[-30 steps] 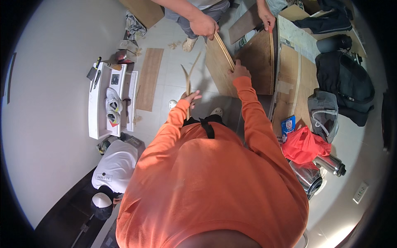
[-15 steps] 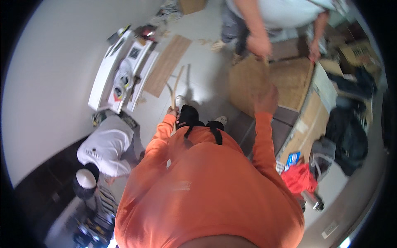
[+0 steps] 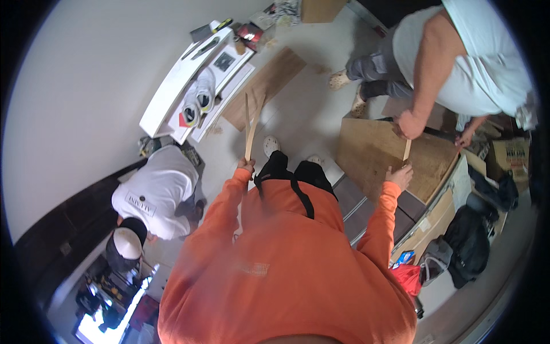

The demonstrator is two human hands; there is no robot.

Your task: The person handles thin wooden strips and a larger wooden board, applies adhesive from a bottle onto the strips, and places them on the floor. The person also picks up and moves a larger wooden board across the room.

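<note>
My left hand (image 3: 246,165) is closed round the near ends of thin wooden strips (image 3: 251,136), which spread in a narrow V away from me over the floor. My right hand (image 3: 399,176) reaches out above a wooden board (image 3: 366,146), thumb apart from the fingers. Its fingertips are at the near end of another wooden strip (image 3: 407,150); I see no clear grip on it. A co-worker's hand (image 3: 410,125) grasps the far end of that strip. The co-worker's other hand (image 3: 465,137) is by the board's far right corner.
A white shelf unit (image 3: 163,106) with white shoes (image 3: 199,97) stands at left beside a wood-look plank (image 3: 269,86). Another person in a white shirt (image 3: 157,192) crouches at my left. Cardboard (image 3: 427,226), a dark bag (image 3: 470,241) and a red cloth (image 3: 407,279) lie at right.
The view has shifted, so the surroundings sit differently. My right hand has moved outward to the right, its thumb now apart from the fingers. My left hand keeps hold of its strips.
</note>
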